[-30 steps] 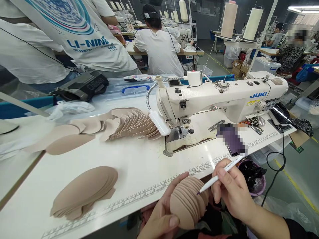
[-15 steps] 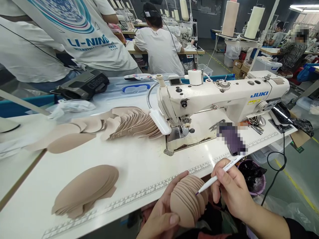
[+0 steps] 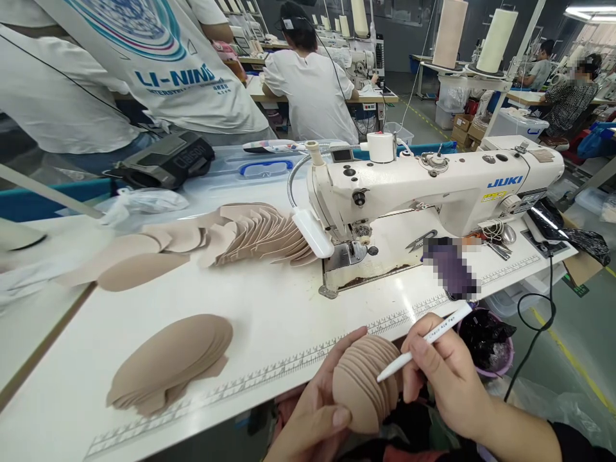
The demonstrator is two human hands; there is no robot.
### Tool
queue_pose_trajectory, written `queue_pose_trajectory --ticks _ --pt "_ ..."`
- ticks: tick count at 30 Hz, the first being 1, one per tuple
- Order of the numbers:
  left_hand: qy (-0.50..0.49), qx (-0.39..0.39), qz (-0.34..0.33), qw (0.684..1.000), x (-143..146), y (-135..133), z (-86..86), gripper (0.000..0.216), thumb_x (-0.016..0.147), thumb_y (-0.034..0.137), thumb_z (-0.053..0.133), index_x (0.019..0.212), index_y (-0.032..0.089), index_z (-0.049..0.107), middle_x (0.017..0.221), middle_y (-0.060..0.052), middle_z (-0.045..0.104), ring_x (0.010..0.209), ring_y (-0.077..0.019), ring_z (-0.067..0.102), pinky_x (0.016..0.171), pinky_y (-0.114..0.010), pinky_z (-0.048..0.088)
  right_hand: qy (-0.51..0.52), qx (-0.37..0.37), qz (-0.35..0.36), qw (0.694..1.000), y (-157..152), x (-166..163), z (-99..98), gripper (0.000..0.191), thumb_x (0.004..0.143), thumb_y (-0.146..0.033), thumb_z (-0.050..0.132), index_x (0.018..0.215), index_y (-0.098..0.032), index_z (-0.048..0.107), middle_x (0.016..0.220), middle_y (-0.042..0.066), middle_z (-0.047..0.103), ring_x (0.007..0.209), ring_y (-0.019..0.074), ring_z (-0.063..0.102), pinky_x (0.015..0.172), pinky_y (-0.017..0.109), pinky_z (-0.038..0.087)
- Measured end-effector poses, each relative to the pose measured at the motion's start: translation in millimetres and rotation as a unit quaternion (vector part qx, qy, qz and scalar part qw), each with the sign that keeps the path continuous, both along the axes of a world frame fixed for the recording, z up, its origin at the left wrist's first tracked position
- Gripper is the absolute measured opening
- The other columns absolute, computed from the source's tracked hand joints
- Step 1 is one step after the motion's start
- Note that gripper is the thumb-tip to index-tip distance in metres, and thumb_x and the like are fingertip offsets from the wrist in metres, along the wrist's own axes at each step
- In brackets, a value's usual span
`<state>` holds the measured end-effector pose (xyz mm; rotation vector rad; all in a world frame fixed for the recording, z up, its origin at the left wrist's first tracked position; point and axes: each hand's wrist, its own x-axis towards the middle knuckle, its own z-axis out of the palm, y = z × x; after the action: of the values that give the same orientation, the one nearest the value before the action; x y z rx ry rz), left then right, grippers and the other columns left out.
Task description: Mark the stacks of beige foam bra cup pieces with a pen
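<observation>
Fanned beige fabric pieces, edge-gripped in the left hand, look light, flexible, liable to slip; best held by rims. The right hand pinches a white marking pen, tip over them.

We note a dark grey wall at the rear and a grey-green floor marked with yellow lines. We observe a lit ceiling lamp at upper right, and work tables with pale tops, well apart across an aisle.
</observation>
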<state>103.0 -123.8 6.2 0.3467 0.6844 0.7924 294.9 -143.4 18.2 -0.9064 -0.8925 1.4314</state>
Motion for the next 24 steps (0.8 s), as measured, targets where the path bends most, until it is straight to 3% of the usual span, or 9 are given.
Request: queue_pose_trajectory --ticks 3,7,11,16,20,24 --pt "0.002 -0.002 0.0 1.0 1.3 0.1 1.1 0.075 0.06 0.026 0.096 0.13 0.032 0.069 0.11 -0.006 0.079 0.097 -0.0282 0.075 0.087 -0.036 0.06 0.006 0.005 0.015 1.0 -1.4 -0.5 2.4 0.034 0.104 -0.053 0.059 0.093 -0.02 0.058 0.056 -0.005 0.063 0.049 0.0086 0.056 0.053 0.019 0.044" --pt "-0.007 -0.001 0.017 1.0 2.7 -0.3 1.2 0.074 0.059 0.024 0.096 0.129 0.028 0.07 0.117 -0.008 0.078 0.1 -0.027 0.075 0.086 -0.033 0.06 0.001 0.014 -0.01 1.0 -3.0 -0.2 3.2 0.033 0.104 -0.051 0.058 0.092 -0.02 0.058 0.055 -0.006 0.062 0.049 0.0084 0.055 0.053 0.019 0.043" --pt "-0.002 0.014 -0.011 1.0 1.5 0.3 -1.1 0.075 0.062 0.028 0.094 0.132 0.03 0.067 0.11 -0.007 0.079 0.088 -0.0252 0.076 0.079 -0.032 0.06 -0.008 0.007 0.033 0.999 -4.3 -0.1 1.4 0.033 0.104 -0.052 0.057 0.094 -0.02 0.058 0.056 -0.005 0.063 0.05 0.0092 0.056 0.054 0.02 0.045" --pt "-0.001 0.016 -0.007 1.0 -0.7 1.2 -4.0 0.075 0.063 0.027 0.094 0.133 0.031 0.066 0.117 -0.006 0.077 0.098 -0.0262 0.074 0.086 -0.033 0.059 -0.012 0.013 0.009 1.0 -4.2 0.0 2.7 0.034 0.105 -0.052 0.057 0.093 -0.02 0.057 0.056 -0.005 0.062 0.049 0.0103 0.056 0.053 0.021 0.046" --pt "-0.004 0.03 -0.023 0.999 -1.8 1.1 -6.3 0.076 0.068 0.028 0.09 0.138 0.03 0.062 0.111 -0.008 0.076 0.091 -0.0256 0.073 0.082 -0.034 0.058 -0.023 0.006 0.039 0.999 -3.9 -2.2 4.3 0.034 0.104 -0.053 0.056 0.094 -0.02 0.057 0.057 -0.004 0.062 0.05 0.0102 0.056 0.054 0.022 0.046" --pt "0.009 0.02 -0.008 1.0 -2.6 1.7 -6.7 0.078 0.065 0.027 0.092 0.137 0.03 0.062 0.119 -0.009 0.075 0.1 -0.0272 0.073 0.087 -0.033 0.057 -0.008 0.007 0.031 0.999 -3.8 -1.1 3.5 0.034 0.104 -0.053 0.056 0.094 -0.02 0.057 0.055 -0.005 0.061 0.048 0.0101 0.055 0.053 0.022 0.045"
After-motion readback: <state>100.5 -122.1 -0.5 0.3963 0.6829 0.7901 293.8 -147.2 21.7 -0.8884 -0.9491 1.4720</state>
